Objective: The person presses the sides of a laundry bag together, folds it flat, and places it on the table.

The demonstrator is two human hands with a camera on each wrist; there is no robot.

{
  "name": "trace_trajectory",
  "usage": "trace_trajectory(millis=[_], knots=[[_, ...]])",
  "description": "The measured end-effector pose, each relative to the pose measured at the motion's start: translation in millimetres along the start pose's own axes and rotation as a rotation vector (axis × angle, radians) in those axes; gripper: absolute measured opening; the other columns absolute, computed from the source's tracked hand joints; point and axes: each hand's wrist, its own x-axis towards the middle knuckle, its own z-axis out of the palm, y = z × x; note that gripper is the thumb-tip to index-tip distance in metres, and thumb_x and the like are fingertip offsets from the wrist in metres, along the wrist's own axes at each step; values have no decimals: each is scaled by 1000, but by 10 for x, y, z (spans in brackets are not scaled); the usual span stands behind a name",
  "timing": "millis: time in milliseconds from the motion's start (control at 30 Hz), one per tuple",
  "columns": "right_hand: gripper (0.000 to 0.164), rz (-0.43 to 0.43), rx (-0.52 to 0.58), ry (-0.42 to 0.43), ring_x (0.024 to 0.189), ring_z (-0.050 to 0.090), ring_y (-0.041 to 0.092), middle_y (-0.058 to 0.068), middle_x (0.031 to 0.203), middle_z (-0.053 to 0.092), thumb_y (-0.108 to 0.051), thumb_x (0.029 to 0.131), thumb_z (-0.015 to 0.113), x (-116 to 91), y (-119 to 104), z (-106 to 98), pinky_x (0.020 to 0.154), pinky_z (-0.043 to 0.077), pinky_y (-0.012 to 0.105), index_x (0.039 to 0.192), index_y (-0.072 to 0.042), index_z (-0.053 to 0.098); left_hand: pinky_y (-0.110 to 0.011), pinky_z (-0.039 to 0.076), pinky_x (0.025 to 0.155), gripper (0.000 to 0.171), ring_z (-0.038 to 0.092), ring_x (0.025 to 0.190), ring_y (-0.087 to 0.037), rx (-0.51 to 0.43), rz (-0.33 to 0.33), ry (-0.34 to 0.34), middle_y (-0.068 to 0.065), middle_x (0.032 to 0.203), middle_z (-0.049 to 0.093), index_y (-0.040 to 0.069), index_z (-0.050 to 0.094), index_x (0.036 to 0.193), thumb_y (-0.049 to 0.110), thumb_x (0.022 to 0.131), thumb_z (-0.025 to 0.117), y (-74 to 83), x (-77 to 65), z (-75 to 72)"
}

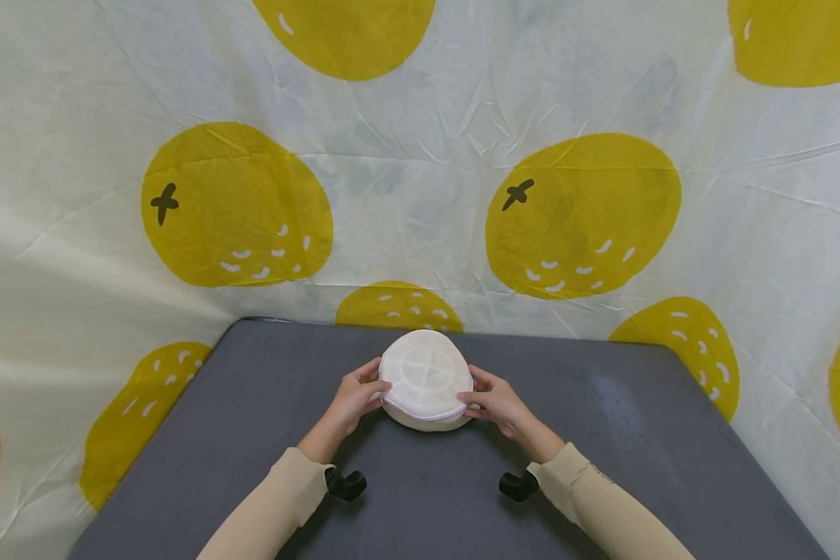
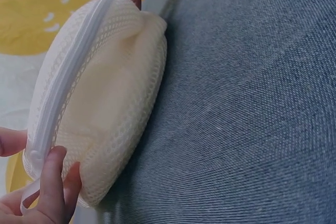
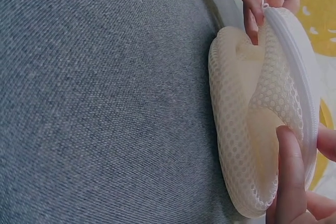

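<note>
A round cream mesh laundry bag (image 1: 425,375) with a white zipper (image 2: 71,72) round its rim is held between both hands at the far part of the table. My left hand (image 1: 355,395) grips its left edge, thumb on top and fingers below, beside a small white loop (image 2: 30,195) at the zipper's end. On the opposite edge my right hand (image 1: 495,400) pinches the rim between thumb and fingers. The bag's side sags inward below the zipper, and its lower edge meets the table cloth in both wrist views. What the bag contains, if anything, cannot be made out.
A dark grey-blue cloth covers the table (image 1: 420,498). Behind it hangs a white curtain (image 1: 406,210) printed with yellow fruit. A black wrist mount (image 1: 346,484) juts from the left sleeve, and another black mount (image 1: 518,487) from the right.
</note>
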Motion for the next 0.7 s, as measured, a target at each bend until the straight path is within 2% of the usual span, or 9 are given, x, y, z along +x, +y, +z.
trace_trajectory(millis=[200, 333, 433, 567, 700], knots=[[79, 8, 1, -11, 76, 66, 12, 28, 137, 50, 4, 94, 70, 17, 23, -2, 68, 60, 28, 160, 2, 27, -32, 59, 80, 67, 61, 118, -28, 18, -23, 18, -27, 152, 46, 0, 43, 155, 1, 93, 69, -49, 43, 1], [79, 1, 2, -6, 76, 65, 12, 21, 119, 54, 5, 93, 70, 35, 47, 0, 67, 60, 27, 159, 3, 29, -35, 59, 82, 67, 60, 123, -31, 29, -21, 10, -28, 152, 45, 0, 42, 155, 0, 94, 69, -45, 23, -2], [80, -1, -17, -18, 77, 65, 12, 18, 113, 52, 4, 93, 71, 39, 38, -7, 68, 60, 28, 160, 3, 28, -37, 59, 84, 68, 60, 122, -32, 30, -20, 6, -29, 152, 44, -1, 42, 155, -1, 93, 70, -42, 15, -8], [79, -20, -87, -40, 81, 66, 16, 24, 125, 50, 2, 92, 72, 28, -6, -42, 74, 61, 33, 159, 3, 29, -37, 59, 83, 68, 62, 116, -30, 37, -24, 27, -29, 150, 47, -1, 44, 154, -2, 91, 71, -37, 18, -3], [78, -62, -146, -53, 83, 68, 21, 30, 134, 44, 4, 91, 73, 24, -34, -82, 78, 61, 39, 158, 5, 32, -36, 59, 80, 68, 62, 108, -29, 80, -1, 57, -28, 144, 50, 0, 47, 152, -4, 89, 73, -22, 21, 3]])
